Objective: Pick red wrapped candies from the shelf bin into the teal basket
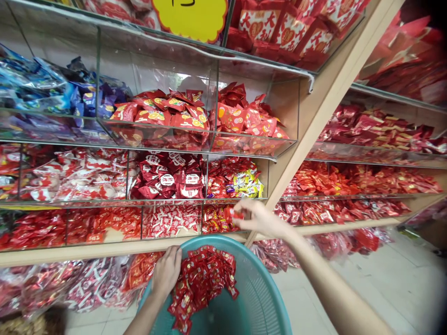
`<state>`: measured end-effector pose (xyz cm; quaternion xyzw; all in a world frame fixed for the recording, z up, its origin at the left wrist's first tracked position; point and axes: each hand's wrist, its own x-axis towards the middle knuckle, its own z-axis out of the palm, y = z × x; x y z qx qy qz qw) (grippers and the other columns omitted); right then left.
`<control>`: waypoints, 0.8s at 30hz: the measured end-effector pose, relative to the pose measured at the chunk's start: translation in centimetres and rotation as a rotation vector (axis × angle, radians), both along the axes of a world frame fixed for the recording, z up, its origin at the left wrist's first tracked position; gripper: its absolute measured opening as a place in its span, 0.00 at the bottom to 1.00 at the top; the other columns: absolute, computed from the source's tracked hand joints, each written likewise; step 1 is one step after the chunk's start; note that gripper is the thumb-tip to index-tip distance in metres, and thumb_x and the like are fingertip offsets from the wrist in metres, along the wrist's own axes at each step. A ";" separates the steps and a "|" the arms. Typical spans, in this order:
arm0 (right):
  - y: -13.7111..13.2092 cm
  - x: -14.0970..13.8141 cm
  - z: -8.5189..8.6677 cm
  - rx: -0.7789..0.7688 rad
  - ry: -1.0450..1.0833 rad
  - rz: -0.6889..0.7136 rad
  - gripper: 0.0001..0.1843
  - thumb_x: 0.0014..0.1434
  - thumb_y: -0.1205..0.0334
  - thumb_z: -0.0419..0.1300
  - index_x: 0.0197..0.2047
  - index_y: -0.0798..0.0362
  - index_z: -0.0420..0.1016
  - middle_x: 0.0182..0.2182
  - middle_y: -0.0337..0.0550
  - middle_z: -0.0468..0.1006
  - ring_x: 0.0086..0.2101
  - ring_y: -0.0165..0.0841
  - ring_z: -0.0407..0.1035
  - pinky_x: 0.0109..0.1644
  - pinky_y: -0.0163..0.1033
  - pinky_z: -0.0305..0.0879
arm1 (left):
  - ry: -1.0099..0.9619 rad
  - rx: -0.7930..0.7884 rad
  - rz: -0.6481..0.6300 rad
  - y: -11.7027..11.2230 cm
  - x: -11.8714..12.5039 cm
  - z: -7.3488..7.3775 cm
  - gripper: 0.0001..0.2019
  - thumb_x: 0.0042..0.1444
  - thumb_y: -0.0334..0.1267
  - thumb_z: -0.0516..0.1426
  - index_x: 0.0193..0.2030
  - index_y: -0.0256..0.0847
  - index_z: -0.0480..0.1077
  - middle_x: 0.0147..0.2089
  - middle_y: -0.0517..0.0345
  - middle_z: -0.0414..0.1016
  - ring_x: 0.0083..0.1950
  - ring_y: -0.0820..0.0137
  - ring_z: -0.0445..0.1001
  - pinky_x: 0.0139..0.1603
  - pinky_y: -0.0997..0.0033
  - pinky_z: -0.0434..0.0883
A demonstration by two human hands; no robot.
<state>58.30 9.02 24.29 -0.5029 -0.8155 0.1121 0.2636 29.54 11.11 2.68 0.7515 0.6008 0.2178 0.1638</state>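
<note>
A teal plastic basket (268, 284) stands below the shelf front, with a heap of small red-wrapped candies (206, 279) inside it. My left hand (166, 272) grips the basket's left rim, fingers curled over the edge. Above the far right of the rim, my right hand (260, 218) pinches a small red-wrapped candy (236, 214) between thumb and fingers. It is in front of a low bin of red and yellow candies (216, 219). Just above that bin lies another with red and yellow-green wrapped sweets (244, 184).
Clear-walled bins hold red orange-print packets (188, 116), dark red packets (167, 174) and blue packets (35, 86). A slanting wooden post (314, 111) divides the shelves. Bagged sweets (101, 281) lie beneath the bottom wooden ledge (87, 250), above the tiled floor (370, 288).
</note>
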 end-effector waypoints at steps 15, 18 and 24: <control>1.1 -4.5 -17.4 -0.247 -0.474 -0.237 0.12 0.55 0.61 0.58 0.44 0.55 0.70 0.45 0.51 0.71 0.44 0.39 0.69 0.43 0.38 0.65 | -0.032 -0.011 -0.003 -0.1 -0.1 0.0 0.23 0.64 0.47 0.36 0.50 0.40 0.66 0.52 0.51 0.72 0.50 0.61 0.73 0.51 0.61 0.67; 0.9 -5.0 -17.6 -0.242 -0.514 -0.242 0.12 0.55 0.62 0.58 0.43 0.54 0.71 0.45 0.51 0.72 0.46 0.40 0.69 0.44 0.39 0.67 | -0.040 -0.016 -0.011 -0.2 0.0 0.2 0.23 0.64 0.48 0.36 0.50 0.40 0.66 0.52 0.52 0.72 0.50 0.61 0.73 0.52 0.62 0.67; 0.5 -5.6 -17.0 -0.286 -0.543 -0.280 0.09 0.60 0.64 0.55 0.43 0.54 0.72 0.45 0.52 0.72 0.45 0.39 0.69 0.43 0.37 0.68 | -0.083 -0.122 0.066 -0.5 0.0 1.0 0.27 0.63 0.50 0.36 0.59 0.38 0.60 0.57 0.46 0.70 0.54 0.57 0.71 0.54 0.58 0.65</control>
